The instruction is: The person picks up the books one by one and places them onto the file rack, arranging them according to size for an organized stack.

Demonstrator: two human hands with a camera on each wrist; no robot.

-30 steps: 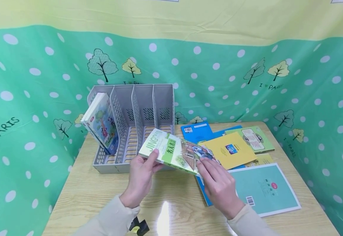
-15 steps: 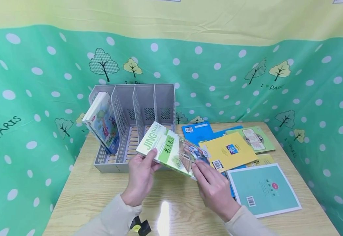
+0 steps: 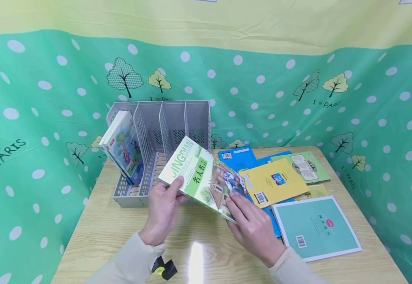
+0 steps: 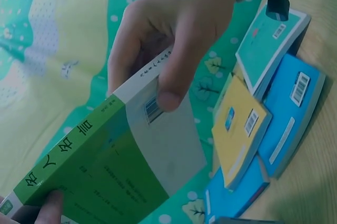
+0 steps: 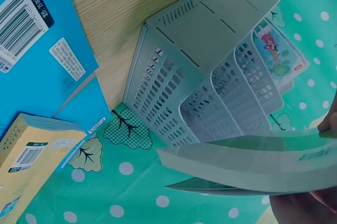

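A paperback book [image 3: 206, 181] with a green-and-white cover and a house picture is held in the air between both hands, tilted. My left hand [image 3: 163, 213] pinches its left end, thumb on the front cover and fingers behind. At the lower right corner my right hand [image 3: 253, 230] grips it, fingers over the front; in the left wrist view its thumb [image 4: 171, 97] presses the green back cover near a barcode. The right wrist view catches the book's page edges [image 5: 253, 168] slightly parted. Behind the book stands a grey file rack [image 3: 131, 202] with several slots.
Two or more books [image 3: 124, 152] stand in the rack's leftmost slot. On the right of the wooden table [image 3: 96, 236] lie a yellow book [image 3: 262, 177], a teal book [image 3: 315, 228], a green book [image 3: 315, 169] and blue books [image 3: 237, 157]. A patterned cloth hangs behind.
Both hands have shifted slightly left with the book. Its left end has risen and its right end dropped, so the front cover now faces up more fully.
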